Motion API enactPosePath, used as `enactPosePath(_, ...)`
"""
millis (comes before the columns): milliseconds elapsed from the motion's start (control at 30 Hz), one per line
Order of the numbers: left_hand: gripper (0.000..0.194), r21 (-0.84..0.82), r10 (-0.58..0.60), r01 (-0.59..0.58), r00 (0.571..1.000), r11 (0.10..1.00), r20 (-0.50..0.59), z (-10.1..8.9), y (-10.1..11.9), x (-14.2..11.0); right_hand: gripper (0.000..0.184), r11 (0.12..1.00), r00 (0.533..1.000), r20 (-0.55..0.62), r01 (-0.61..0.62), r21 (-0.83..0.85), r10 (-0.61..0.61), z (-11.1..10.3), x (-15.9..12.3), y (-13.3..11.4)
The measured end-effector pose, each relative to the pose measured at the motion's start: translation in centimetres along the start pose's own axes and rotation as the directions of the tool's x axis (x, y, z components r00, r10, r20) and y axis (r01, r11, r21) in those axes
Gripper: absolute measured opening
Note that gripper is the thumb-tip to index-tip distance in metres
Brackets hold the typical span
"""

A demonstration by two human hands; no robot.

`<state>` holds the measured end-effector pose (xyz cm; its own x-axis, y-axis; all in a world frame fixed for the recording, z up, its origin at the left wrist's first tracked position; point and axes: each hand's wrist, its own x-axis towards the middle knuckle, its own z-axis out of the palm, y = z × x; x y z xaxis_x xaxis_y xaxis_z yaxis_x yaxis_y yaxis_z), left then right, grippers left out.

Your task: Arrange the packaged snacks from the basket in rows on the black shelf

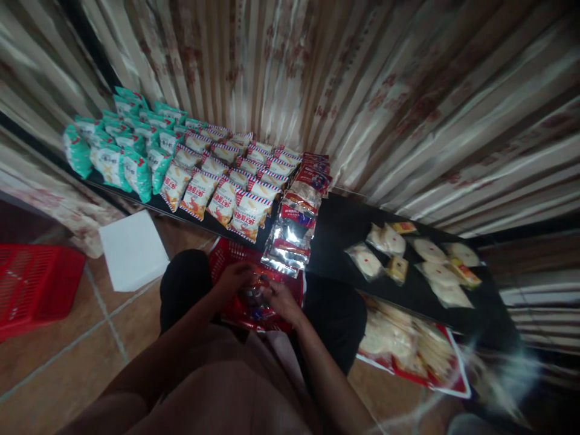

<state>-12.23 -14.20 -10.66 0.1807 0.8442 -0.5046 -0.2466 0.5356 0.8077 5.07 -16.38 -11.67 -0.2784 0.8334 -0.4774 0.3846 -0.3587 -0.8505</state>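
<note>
Between my knees, over a red basket (219,257), my left hand (236,279) and my right hand (283,300) are close together with fingers curled at a red and silver foil packet (254,297). The image is dim and the fingertips are blurred, with part of the packet hidden behind them. More shiny red packets lie in the basket below. Just beyond my hands, a row of overlapping red and silver foil packets (294,220) runs back across the black table (338,226).
Left of the foil row stand white snack bags (247,214) and teal snack bags (111,166). Flat round packs (428,251) lie at the right. A full red crate (408,350) sits under the table; a white sheet (133,251) and another red basket (38,287) are on the left.
</note>
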Motion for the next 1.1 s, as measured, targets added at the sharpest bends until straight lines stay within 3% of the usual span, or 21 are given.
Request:
enactPosePath(100, 0.036, 0.004, 0.054, -0.054, 0.998, 0.999, 0.027, 0.2, 2.3, -2.7, 0.034, 0.993, 0.998, 0.022, 0.052, 0.109, -0.055, -0.1, -1.5, -1.8)
enactPosePath(267, 0.029, 0.124, 0.255, -0.252, 0.967, 0.960, -0.001, 0.4, 4.8, -6.0, 0.041, 0.947, 0.994, -0.010, 0.103, 0.305, -0.105, 0.0, -3.7, -5.3)
enactPosePath(333, 0.023, 0.189, 0.361, -0.351, 0.932, 0.917, -0.026, 0.6, 5.4, -6.8, 0.042, 0.928, 0.993, -0.062, 0.115, 0.353, -0.100, 0.0, -4.2, -6.1)
enactPosePath(433, 0.015, 0.300, 0.550, -0.518, 0.835, 0.801, -0.028, 1.0, 6.1, -7.6, 0.042, 0.890, 0.982, -0.177, 0.143, 0.433, -0.071, -0.3, -4.6, -7.0)
enactPosePath(500, 0.014, 0.360, 0.626, -0.582, 0.780, 0.729, -0.009, 1.2, 6.2, -8.0, 0.041, 0.854, 0.962, -0.270, 0.164, 0.494, -0.029, -0.6, -4.9, -7.6)
enactPosePath(533, 0.014, 0.369, 0.633, -0.586, 0.774, 0.721, -0.006, 1.3, 6.2, -8.3, 0.042, 0.832, 0.951, -0.309, 0.171, 0.528, 0.000, -0.8, -5.2, -8.0)
enactPosePath(633, 0.019, 0.308, 0.530, -0.503, 0.848, 0.808, -0.006, 1.7, 6.1, -9.4, 0.042, 0.759, 0.922, -0.380, 0.196, 0.621, 0.072, -1.5, -5.8, -9.0)
enactPosePath(733, 0.032, 0.217, 0.329, -0.353, 0.934, 0.910, 0.141, 2.3, 5.9, -10.6, 0.039, 0.704, 0.898, -0.432, 0.253, 0.664, 0.085, -2.1, -6.3, -9.9)
enactPosePath(800, 0.042, 0.158, 0.180, -0.225, 0.950, 0.961, 0.256, 2.8, 5.6, -11.1, 0.038, 0.692, 0.865, -0.496, 0.315, 0.649, 0.071, -2.3, -6.7, -10.5)
enactPosePath(867, 0.050, 0.057, 0.082, -0.103, 0.954, 0.993, 0.287, 3.3, 5.3, -11.2, 0.038, 0.712, 0.826, -0.563, 0.376, 0.593, 0.033, -2.5, -7.3, -11.0)
enactPosePath(967, 0.057, -0.173, 0.002, 0.043, 0.968, 0.984, 0.249, 4.1, 5.0, -11.1, 0.035, 0.825, 0.781, -0.616, 0.410, 0.388, -0.099, -2.6, -8.7, -11.6)
enactPosePath(1033, 0.060, -0.282, -0.049, 0.125, 0.963, 0.951, 0.264, 4.3, 5.1, -10.9, 0.029, 0.888, 0.764, -0.583, 0.434, 0.150, -0.275, -2.6, -10.0, -12.0)
enactPosePath(1100, 0.057, -0.277, -0.015, 0.087, 0.968, 0.957, 0.251, 4.0, 5.2, -10.7, 0.023, 0.842, 0.729, -0.453, 0.529, -0.103, -0.513, -2.7, -11.2, -12.2)
